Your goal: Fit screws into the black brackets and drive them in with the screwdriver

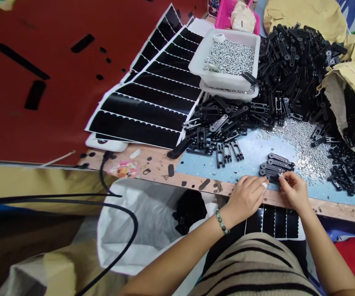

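Striped shirt (pixel 254 267) foremost; beyond, left hand (pixel 249 195) and right hand (pixel 295 191), fingers bent at nearest of black clips (pixel 276 163), rowed on blue mat (pixel 257 144); grip hidden, cannot tell. Advisable: steady with left, align with right.

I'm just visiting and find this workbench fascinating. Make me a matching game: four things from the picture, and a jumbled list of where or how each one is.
Things
1. Grouped black pieces
2. Beaded bracelet
3. Upper white tub
4. Basket

Places, colours and states
A. Worn on the left arm
B. Pink
C. By the fingertips of the left hand and right hand
D. Holding small silvery metal bits

Pairs: 1-C, 2-A, 3-D, 4-B
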Motion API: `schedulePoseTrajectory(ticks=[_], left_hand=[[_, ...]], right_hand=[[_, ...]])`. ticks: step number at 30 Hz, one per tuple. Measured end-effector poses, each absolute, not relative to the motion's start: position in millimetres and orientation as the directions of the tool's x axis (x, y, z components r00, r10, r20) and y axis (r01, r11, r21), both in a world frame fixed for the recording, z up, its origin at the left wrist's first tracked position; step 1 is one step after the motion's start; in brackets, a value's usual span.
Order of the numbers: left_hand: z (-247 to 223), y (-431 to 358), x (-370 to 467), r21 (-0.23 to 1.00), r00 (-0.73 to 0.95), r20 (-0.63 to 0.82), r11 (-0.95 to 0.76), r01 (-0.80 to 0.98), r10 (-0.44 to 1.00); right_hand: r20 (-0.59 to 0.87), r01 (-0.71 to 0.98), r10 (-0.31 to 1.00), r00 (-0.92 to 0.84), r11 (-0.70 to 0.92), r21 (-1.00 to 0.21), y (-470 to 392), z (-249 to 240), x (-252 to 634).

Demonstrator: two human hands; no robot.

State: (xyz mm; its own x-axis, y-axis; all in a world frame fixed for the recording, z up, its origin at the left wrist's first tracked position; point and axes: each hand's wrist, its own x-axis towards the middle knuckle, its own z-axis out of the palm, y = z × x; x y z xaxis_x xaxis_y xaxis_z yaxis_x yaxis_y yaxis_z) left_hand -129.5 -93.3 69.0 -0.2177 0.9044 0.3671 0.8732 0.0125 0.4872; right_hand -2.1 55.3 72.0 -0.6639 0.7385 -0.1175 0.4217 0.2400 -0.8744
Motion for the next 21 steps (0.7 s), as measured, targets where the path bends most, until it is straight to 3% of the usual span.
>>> schedulePoseTrajectory(ticks=[6,12,16,21], left_hand=[[68.4,-93.3,-129.9,0.498,-0.213,0.356,0.008,0.867,0.910],[75.6,-90.4,-125.0,0.446,-0.208,0.273,0.068,0.893,0.939],[75.7,-88.0,-121.7,0.421,-0.222,0.219,0.113,0.900,0.950],[67.5,-90.2,-122.5,0.457,-0.227,0.263,0.086,0.885,0.938]], right_hand=[[-0.076,0.432,0.731,-0.678,0.313,-0.846,53.0,72.8,-2.4],[-0.012,0.480,0.689,-0.725,0.492,-0.726,53.4,82.1,-9.9],[-0.107,0.567,0.654,-0.749,0.547,-0.616,58.0,91.0,-13.7],[-0.168,0.674,0.714,-0.679,0.517,-0.527,64.7,101.6,-2.8]])
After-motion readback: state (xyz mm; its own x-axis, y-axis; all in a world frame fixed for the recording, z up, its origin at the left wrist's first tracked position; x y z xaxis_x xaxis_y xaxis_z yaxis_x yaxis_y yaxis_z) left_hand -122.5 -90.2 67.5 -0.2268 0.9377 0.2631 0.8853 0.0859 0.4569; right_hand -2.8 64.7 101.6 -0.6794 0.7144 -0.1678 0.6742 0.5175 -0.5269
